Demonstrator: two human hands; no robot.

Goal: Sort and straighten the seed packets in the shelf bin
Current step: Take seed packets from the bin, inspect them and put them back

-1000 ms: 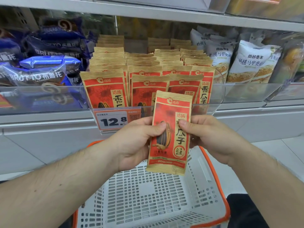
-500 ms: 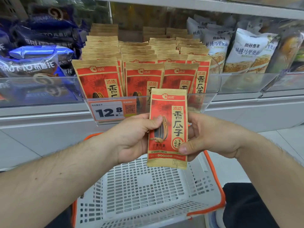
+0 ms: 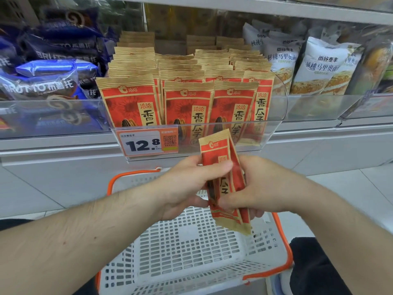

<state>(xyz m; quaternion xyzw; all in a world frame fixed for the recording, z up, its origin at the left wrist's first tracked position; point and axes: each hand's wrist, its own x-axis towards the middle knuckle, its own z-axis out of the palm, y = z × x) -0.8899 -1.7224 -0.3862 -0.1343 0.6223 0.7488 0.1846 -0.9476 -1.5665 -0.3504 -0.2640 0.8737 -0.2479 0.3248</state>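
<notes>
**One packet in two hands, the bin straight above**

Both hands hold one red and tan seed packet (image 3: 223,179) in front of the shelf. The packet stands almost upright. Its long side runs from about 11 o'clock at the top down to 5 o'clock at the bottom. It is turned part way, so it looks thin from here.

The left hand (image 3: 187,184) holds the packet from the 9 o'clock side. Its thumb lies across the red front and its fingers (image 3: 221,167) curl round the packet. The right hand (image 3: 261,188) holds it from the 3 o'clock side, with the thumb pressed low on the front. Both hands are clamped on the packet. Neither hand is nearer to it than the other.

The clear bin (image 3: 274,133) is at 12 o'clock from the hands, near but not touching. It is full of the same packets (image 3: 187,103), standing in rows with their fronts facing out. The top of the held packet reaches up in front of the bin's clear wall. A price tag (image 3: 146,143) hangs on the bin at 11 o'clock from the hands.

I think the packet must be turned to face front, then lifted up over the wall and put into a row.

A white basket (image 3: 191,248) with an orange rim sits below the hands, at 6 o'clock.
</notes>
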